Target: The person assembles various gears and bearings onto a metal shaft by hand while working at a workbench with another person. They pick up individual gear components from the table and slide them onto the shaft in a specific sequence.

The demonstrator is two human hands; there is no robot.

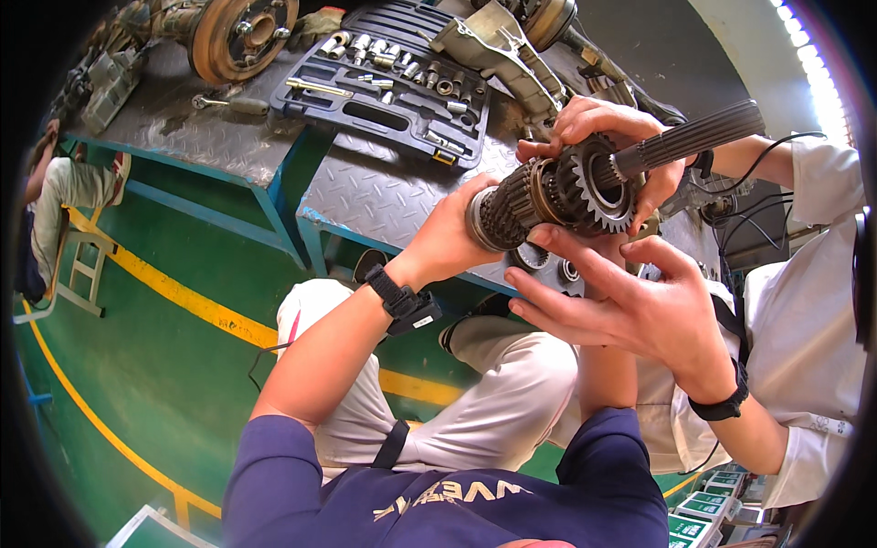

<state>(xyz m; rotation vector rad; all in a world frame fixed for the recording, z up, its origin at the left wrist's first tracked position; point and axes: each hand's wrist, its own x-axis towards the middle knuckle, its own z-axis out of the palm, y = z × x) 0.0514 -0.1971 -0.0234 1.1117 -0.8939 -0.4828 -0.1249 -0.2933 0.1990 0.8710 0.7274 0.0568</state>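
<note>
My left hand [452,229] is closed around one end of a transmission gear shaft [531,195], which is held tilted above the bench edge. A large toothed gear [606,185] sits near its other end, where a long splined shaft [692,137] sticks out to the upper right. My right hand [612,244] is mostly hidden behind a co-worker's hand and the gear; its grip cannot be made out. One co-worker's hand [603,127] wraps the gear from above. The co-worker's other hand [637,301] spreads its fingers beneath, close to the assembly.
An open socket set case [380,116] lies on the steel bench [370,192]. Behind it are an aluminium transmission housing [507,58] and a rusty brake drum [240,38]. A ratchet [229,104] lies leftward. A toothed ring [531,257] and a bearing [567,270] lie below the shaft.
</note>
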